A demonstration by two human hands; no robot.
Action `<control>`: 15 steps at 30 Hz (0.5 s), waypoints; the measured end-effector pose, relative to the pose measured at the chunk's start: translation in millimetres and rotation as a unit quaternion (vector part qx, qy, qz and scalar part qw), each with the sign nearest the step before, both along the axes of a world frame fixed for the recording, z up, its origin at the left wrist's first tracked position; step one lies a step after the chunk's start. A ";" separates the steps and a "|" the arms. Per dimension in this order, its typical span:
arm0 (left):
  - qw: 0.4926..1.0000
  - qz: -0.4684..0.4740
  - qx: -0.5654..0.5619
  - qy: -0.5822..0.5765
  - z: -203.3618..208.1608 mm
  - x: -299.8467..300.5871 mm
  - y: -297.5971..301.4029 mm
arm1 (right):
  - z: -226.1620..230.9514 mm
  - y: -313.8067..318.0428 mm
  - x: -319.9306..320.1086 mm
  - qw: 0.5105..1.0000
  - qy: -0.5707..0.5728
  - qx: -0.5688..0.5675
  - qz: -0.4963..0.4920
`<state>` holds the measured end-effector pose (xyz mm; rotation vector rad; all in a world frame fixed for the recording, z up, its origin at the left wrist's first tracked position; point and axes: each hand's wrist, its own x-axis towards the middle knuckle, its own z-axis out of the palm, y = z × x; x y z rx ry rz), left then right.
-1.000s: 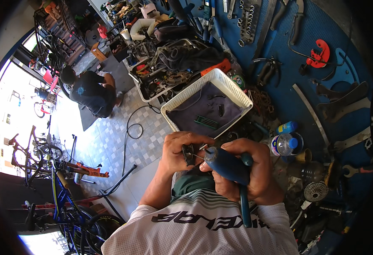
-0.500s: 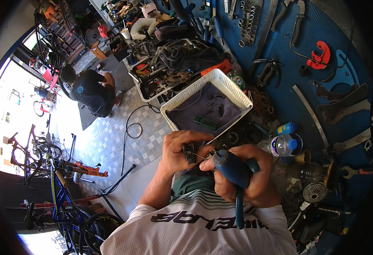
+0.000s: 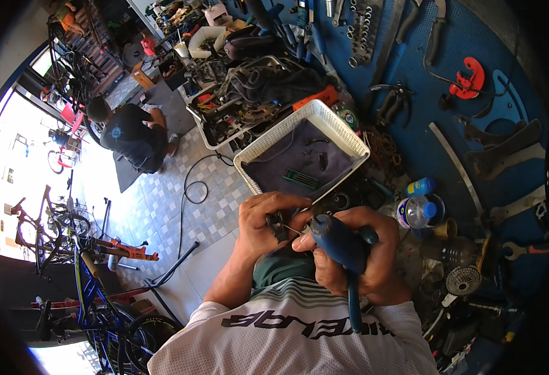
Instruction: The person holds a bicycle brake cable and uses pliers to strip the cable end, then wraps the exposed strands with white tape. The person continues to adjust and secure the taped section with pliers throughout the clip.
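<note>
Two near grips: the left hand (image 3: 257,223) pinches a small dark part (image 3: 277,229), the right hand (image 3: 382,251) clasps a blue-handled tool (image 3: 338,242); a loosened pinch could drop the part.

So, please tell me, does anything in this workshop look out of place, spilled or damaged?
Nothing looks clearly spilled or damaged. Only the case beyond the white basket looks untidy: a dark cloth lies bunched among jumbled parts. The dark piece in the left hand is too small to judge.
</note>
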<state>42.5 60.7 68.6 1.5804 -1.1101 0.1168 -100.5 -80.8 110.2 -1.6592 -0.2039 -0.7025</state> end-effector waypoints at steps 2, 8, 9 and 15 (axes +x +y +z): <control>1.000 -0.018 -0.013 0.001 -2.4 1.1 0.5 | 2.1 -2.1 -1.0 1.000 0.001 -0.026 -0.003; 0.999 -0.033 -0.039 -0.014 -7.9 2.7 -0.9 | 7.0 -7.1 -1.6 0.999 0.025 -0.010 0.032; 0.999 -0.033 -0.035 -0.013 -8.0 2.7 -0.3 | 7.1 -7.0 -1.0 0.999 0.023 -0.012 0.029; 0.999 -0.035 -0.029 -0.008 -9.9 4.7 0.3 | 11.5 -5.3 -3.4 0.999 0.040 -0.020 0.016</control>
